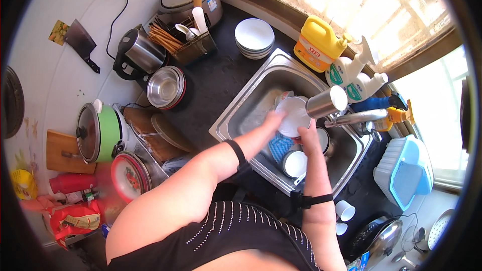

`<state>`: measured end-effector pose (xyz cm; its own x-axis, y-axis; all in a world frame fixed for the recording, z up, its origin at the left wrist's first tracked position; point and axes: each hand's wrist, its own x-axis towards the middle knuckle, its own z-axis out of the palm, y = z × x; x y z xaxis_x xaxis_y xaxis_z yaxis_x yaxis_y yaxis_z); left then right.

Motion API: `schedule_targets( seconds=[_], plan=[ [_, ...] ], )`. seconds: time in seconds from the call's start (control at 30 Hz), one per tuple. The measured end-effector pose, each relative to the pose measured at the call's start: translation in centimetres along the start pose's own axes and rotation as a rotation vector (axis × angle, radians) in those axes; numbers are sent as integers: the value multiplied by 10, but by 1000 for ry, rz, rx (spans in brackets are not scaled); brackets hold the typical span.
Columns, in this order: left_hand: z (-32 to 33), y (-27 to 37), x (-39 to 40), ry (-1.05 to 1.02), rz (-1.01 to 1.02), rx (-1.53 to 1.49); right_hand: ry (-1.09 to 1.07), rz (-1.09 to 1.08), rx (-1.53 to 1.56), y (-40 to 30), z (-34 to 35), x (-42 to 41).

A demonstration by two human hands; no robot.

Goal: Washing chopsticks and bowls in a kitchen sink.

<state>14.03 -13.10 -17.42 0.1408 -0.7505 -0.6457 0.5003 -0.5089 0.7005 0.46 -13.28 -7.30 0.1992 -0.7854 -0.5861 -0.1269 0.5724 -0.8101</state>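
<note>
Over the stainless steel sink (pixel 244 118), a white bowl (pixel 294 114) is held between both my hands. My left hand (pixel 276 121) grips its left rim, with the fingers somewhat blurred. At its lower right edge, my right hand (pixel 308 137) holds the bowl; part of those fingers is hidden. Below the bowl a blue patterned cloth (pixel 280 146) lies in the basin. A white mug or small pot (pixel 295 164) sits beside the cloth. Partly covered by my right hand is a dark-rimmed white dish (pixel 322 140). Another bowl (pixel 283 97) shows behind the held one.
A metal tap (pixel 357 117) and a steel cylinder (pixel 325 102) overhang the basin's right side. Behind stand a yellow detergent jug (pixel 318 45) and white spray bottles (pixel 340 69). Stacked white bowls (pixel 254 35) and metal bowls (pixel 164 87) are on the counter. A cleaver (pixel 81 41) hangs left.
</note>
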Motion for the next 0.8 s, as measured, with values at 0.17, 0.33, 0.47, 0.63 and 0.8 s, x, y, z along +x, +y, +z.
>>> schedule_targets(
  seconds=[0.17, 0.33, 0.47, 0.63, 0.8],
  plan=[
    [2, 1, -10, -78, -322, 49, 62, -89, -39, 2, 19, -2],
    [-4, 32, 1, -183, 23, 145, -134, 0, -114, -6, -7, 19],
    [21, 9, -29, 73, -449, -261, 119, -190, 12, -10, 33, 3],
    [-23, 28, 0, -160, -112, 141, -122, 36, -176, -29, 12, 3],
    [18, 10, -25, -23, -424, -286, 150, -364, -45, 11, 25, 20]
  ],
)
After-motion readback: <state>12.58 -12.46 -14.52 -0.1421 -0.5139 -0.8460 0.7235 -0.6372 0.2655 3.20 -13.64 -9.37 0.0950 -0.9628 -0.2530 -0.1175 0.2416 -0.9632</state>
